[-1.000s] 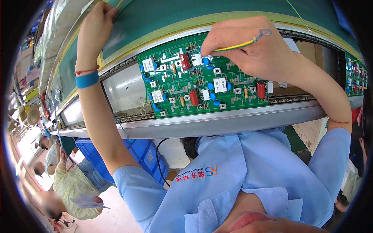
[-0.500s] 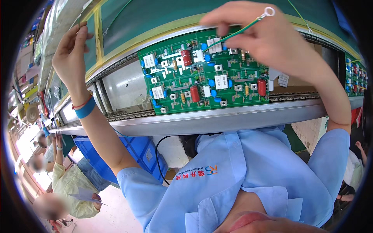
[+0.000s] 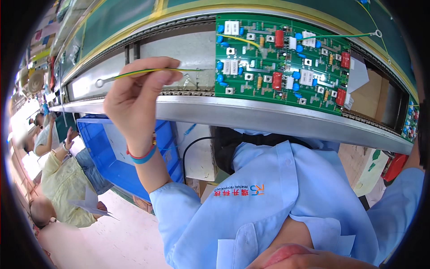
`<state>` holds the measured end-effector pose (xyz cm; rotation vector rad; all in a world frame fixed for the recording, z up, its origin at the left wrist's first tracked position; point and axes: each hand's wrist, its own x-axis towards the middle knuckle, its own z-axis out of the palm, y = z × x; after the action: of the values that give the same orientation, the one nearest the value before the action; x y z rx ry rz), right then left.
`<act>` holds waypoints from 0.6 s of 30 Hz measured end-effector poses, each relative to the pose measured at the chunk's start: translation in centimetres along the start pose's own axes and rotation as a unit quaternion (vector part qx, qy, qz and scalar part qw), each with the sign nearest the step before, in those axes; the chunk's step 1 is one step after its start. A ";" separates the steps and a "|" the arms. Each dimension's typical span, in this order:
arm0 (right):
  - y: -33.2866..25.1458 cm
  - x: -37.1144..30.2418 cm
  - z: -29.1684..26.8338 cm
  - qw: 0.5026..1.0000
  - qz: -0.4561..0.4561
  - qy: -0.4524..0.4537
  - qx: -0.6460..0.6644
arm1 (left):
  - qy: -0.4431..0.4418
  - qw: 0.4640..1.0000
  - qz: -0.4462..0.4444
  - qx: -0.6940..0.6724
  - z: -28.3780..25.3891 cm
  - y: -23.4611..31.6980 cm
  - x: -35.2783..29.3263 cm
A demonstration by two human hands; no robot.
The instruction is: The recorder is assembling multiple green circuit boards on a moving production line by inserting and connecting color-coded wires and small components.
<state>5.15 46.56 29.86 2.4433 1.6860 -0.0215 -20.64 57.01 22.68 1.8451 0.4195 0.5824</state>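
My left hand is raised over the conveyor, left of the circuit boards. Its thumb and fingers pinch a green-yellow wire that has a ring terminal at its left end. A panel of green circuit boards lies on the conveyor rails, fitted with red, blue and white parts. Across its upper right runs a green wire, its ring terminal sticking out past the board. A yellow wire lies over the upper left part. My right forearm shows at the right rim, and the hand itself is out of sight.
The conveyor's metal rail runs along my front. Another wire with a ring terminal hangs beyond the far rail. More boards sit at the far right. A blue crate stands below at left, with people further off.
My left hand has come down and right, with the ring-ended wire now plainly in its fingers. My right hand has let go of its wire and left the view. The board appears further right.
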 end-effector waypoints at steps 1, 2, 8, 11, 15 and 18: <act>-0.8 1.7 -0.1 0.995 -0.039 -0.050 -0.078 | 0.003 1.000 0.001 -0.005 -0.2 -0.1 -0.3; -1.1 2.5 -0.2 0.995 -0.043 -0.049 -0.081 | 0.004 1.000 0.003 -0.011 -0.5 -0.3 -0.4; -1.8 4.4 0.7 0.993 -0.081 -0.028 -0.084 | -0.042 0.999 0.015 -0.012 1.5 -1.6 -0.3; -1.0 4.8 1.4 0.993 -0.086 -0.023 -0.075 | -0.065 0.997 0.035 -0.008 2.5 -2.1 0.6; -0.3 5.0 1.8 0.993 -0.095 -0.012 -0.065 | -0.087 0.994 0.064 0.011 3.1 -2.4 1.0; 0.2 4.8 2.0 0.994 -0.098 -0.004 -0.057 | -0.101 0.989 0.101 0.044 3.4 -2.3 1.3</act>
<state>7.25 50.67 27.36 2.1858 1.8632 0.0400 -17.65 55.83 19.76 2.0229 0.1262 0.5128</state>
